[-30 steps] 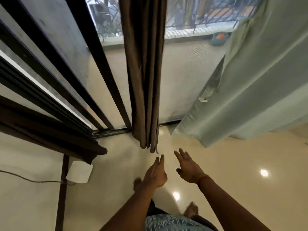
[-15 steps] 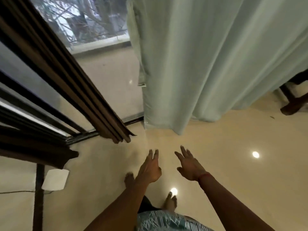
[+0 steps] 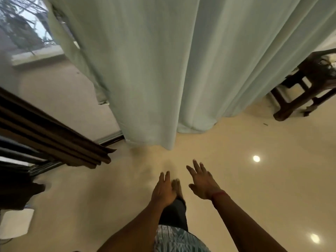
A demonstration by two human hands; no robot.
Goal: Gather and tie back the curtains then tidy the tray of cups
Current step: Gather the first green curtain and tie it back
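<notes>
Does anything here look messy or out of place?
Nothing is spilled or broken. The pale green curtain hangs loose and spread wide, not gathered or tied, while the brown curtain is bunched. Both hands, left and right, are open and empty.

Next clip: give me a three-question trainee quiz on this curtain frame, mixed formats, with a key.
1. True or false: the left hand is gripping the pale green curtain.
2. Multiple choice: the dark brown curtain lies where relative to the pale green one? A) to its left B) to its right C) behind it
3. Fill in: the dark wooden piece of furniture stands at the ____ edge of the view.

Key
1. False. Both the left hand and the right hand are open and empty, held out above the floor, short of the fabric.
2. A
3. right
</notes>
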